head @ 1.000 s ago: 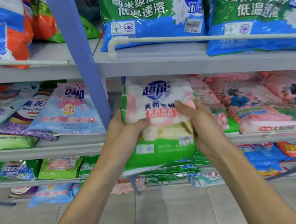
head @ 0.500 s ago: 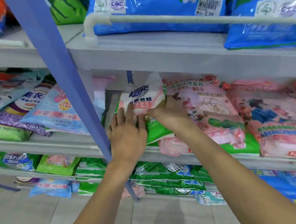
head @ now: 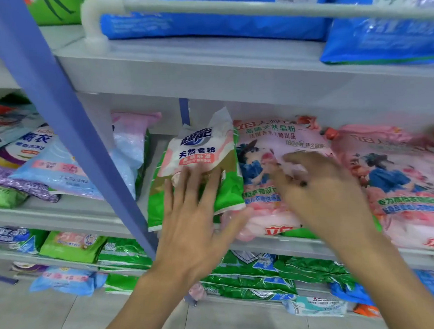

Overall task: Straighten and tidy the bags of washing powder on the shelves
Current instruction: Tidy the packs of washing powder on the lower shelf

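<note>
A white and green bag of washing powder [head: 200,150] leans on the middle shelf [head: 93,216], just right of the blue upright post. My left hand [head: 191,216] lies flat against its lower front with the fingers straight. To its right stands a pink bag [head: 279,136] with a blue figure printed on it. My right hand [head: 320,191] is over the front of that pink bag, fingers spread and blurred. A second pink bag [head: 407,169] lies further right.
A slanted blue post [head: 57,117] crosses the shelves at left. Blue bags [head: 216,26] sit on the top shelf behind a white rail [head: 253,9]. Light blue and purple bags [head: 47,168] lie at left. Green bags [head: 254,278] fill the lower shelves above a tiled floor.
The white and green bag went from held in front of me onto the middle shelf. My right hand has left it and moved right onto the pink bag. My left hand now lies flat.
</note>
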